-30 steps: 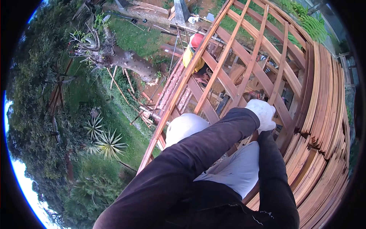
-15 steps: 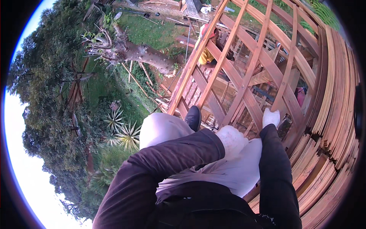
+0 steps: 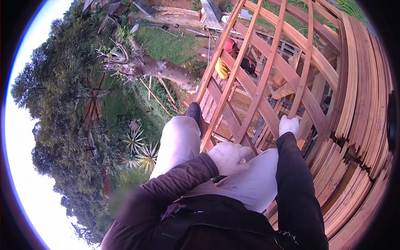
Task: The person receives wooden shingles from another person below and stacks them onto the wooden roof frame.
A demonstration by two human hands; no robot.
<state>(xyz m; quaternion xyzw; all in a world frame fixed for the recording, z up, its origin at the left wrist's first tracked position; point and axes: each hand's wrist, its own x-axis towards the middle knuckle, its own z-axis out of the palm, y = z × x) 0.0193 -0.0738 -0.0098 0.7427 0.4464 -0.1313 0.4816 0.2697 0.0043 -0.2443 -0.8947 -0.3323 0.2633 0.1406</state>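
I'm up on an outdoor building site, above the ground on an open timber frame. Crossing rafters (image 3: pixel 287 71) and slimmer battens (image 3: pixel 275 43) make a lattice that I look straight down through, and narrow wooden strips (image 3: pixel 362 83) lie close-packed in rows along my right. Below me a co-worker (image 3: pixel 222 68) in a red hard hat (image 3: pixel 229 45) is among more lumber. The plot around is green and garden-like: grass (image 3: pixel 166 45), a lopped tree trunk (image 3: pixel 171 71), spiky rosette plants (image 3: pixel 148 158) and dense leafy trees (image 3: pixel 58 129).
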